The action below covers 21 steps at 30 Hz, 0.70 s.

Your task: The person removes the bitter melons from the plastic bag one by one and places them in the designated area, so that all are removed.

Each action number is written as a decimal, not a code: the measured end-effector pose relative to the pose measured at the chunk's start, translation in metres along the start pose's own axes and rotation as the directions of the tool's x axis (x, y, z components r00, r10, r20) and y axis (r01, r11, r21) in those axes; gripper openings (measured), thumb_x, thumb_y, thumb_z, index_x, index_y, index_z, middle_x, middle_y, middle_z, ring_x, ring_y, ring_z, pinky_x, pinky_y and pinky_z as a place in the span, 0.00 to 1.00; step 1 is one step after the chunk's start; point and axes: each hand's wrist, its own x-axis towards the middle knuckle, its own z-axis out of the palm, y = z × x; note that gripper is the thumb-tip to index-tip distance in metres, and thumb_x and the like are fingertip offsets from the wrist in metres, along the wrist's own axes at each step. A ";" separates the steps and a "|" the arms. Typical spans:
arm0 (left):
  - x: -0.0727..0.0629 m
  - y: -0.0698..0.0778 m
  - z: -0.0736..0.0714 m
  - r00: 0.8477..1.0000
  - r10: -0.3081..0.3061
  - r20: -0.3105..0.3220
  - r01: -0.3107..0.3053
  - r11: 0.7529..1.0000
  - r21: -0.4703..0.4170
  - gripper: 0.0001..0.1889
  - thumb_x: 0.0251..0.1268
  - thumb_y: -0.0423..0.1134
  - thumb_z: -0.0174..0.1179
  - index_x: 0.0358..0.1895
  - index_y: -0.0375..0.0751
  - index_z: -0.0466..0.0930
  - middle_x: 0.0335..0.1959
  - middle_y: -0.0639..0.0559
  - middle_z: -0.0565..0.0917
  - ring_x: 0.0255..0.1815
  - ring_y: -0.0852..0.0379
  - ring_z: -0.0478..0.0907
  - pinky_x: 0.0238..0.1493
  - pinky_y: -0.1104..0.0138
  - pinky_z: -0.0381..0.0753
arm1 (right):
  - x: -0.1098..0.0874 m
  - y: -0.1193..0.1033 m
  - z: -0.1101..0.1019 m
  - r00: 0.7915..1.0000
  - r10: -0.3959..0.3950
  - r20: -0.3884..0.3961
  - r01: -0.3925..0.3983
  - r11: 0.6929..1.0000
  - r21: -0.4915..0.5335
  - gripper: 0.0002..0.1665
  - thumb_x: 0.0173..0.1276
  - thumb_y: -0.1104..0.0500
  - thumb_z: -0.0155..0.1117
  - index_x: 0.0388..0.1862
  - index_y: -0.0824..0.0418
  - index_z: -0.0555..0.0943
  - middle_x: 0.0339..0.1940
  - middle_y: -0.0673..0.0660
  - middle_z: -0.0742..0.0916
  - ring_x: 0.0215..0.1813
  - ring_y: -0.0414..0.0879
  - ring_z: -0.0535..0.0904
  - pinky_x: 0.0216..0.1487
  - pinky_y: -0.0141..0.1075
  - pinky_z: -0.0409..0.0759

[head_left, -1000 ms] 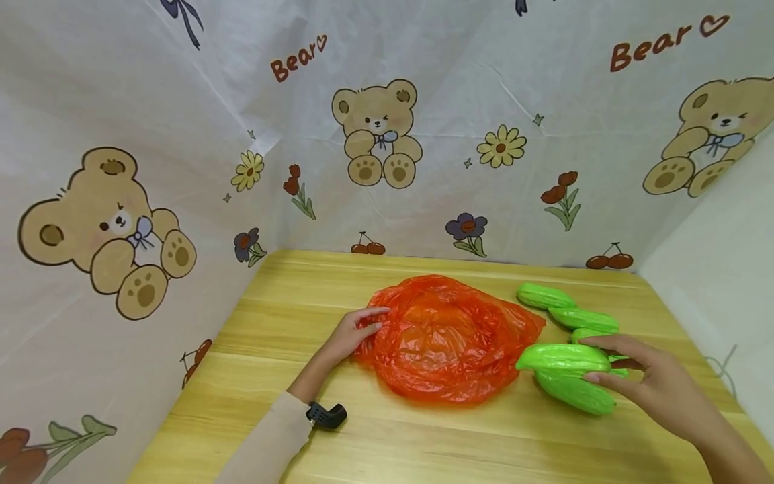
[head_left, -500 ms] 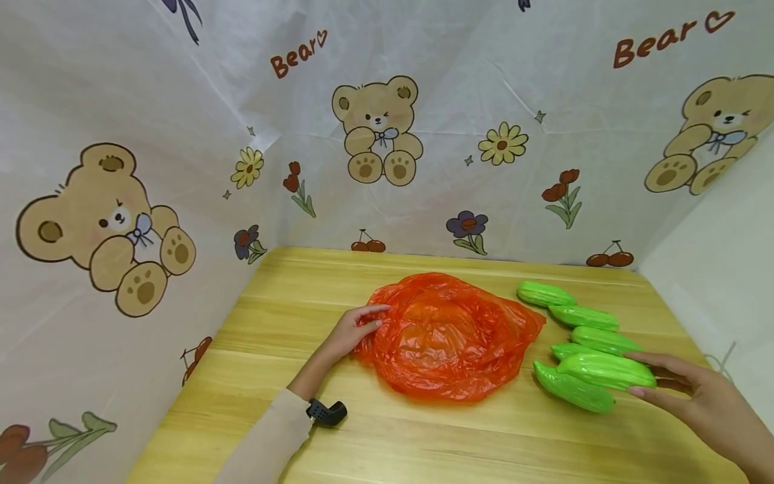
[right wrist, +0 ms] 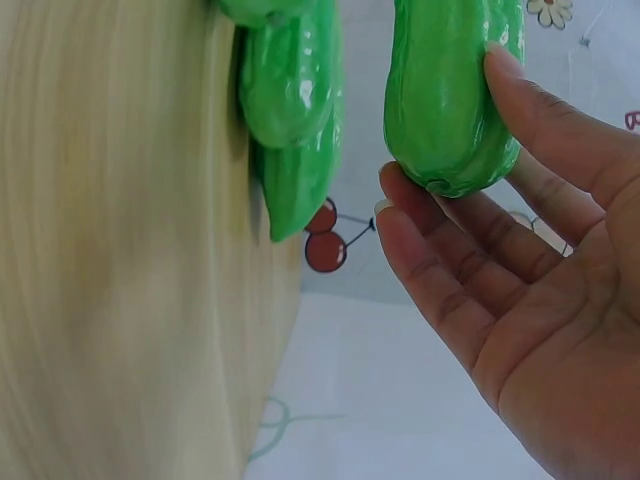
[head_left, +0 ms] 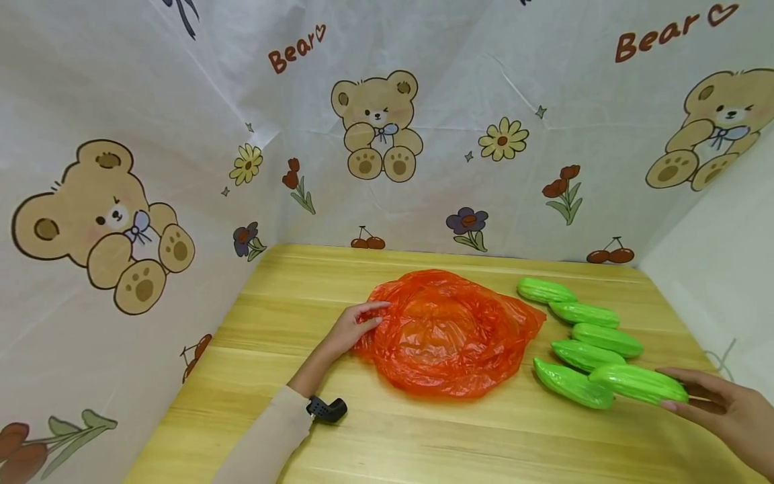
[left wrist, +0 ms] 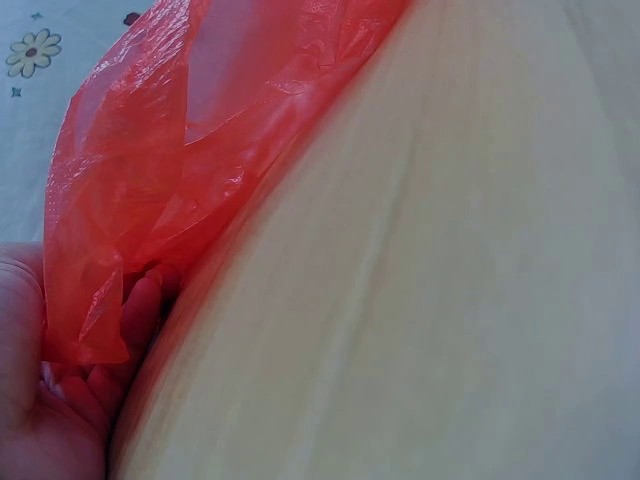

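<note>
A crumpled red plastic bag (head_left: 441, 336) lies spread on the wooden table with its mouth facing up. At its left edge my left hand (head_left: 352, 329) holds the rim, the film passing between thumb and fingers (left wrist: 138, 315) in the left wrist view. My right hand (head_left: 728, 407) grips a glossy green ridged gourd (head_left: 642, 383) by its blunt end. In the right wrist view that gourd (right wrist: 445, 110) is raised off the table, thumb on one side and fingers on the other. Its far end overlaps another green gourd (head_left: 568, 384) in the head view.
More green gourds lie in a slanting row right of the bag, among them a rear one (head_left: 546, 290) and a middle one (head_left: 607, 339). A bear-printed cloth (head_left: 423, 215) walls the back and left of the table (head_left: 423, 444). A white panel (head_left: 719, 289) stands at the right.
My right hand has moved right with the held gourd, away from the bag, uncovering more of the gourds in the row. The left hand stays at the bag's edge.
</note>
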 end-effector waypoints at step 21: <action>0.004 0.001 -0.002 1.000 -0.008 0.002 0.008 1.000 -0.010 0.19 0.74 0.36 0.61 0.65 0.47 0.81 0.64 0.47 0.79 0.44 0.54 0.78 0.38 0.70 0.83 | -0.007 0.073 -0.007 0.984 0.116 0.137 -0.126 0.990 0.065 0.26 0.69 0.63 0.69 0.65 0.59 0.78 0.45 0.17 0.71 0.39 0.21 0.76 0.33 0.28 0.80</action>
